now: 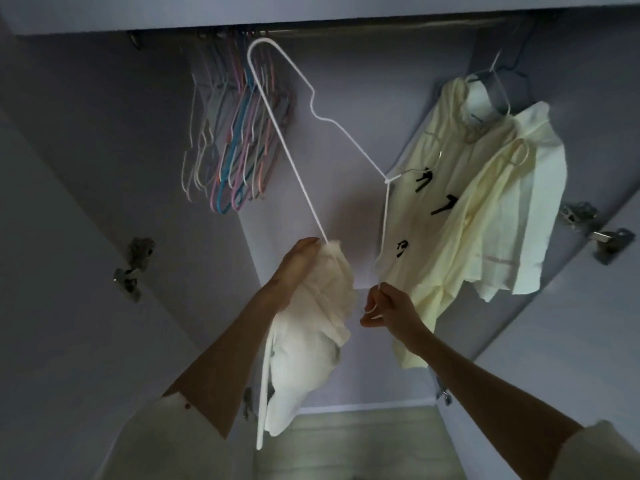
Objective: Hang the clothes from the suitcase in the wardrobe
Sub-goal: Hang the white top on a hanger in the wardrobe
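The single head view looks steeply up from below the wardrobe rail [346, 27], close inside the wardrobe.

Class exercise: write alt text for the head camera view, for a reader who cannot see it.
Seen from below inside a wardrobe, a person's left hand holds a white garment bunched on a white wire hanger, while the right hand pinches the hanger's hook end. Empty coloured hangers hang from the rail at left, pale yellow shirts at right.
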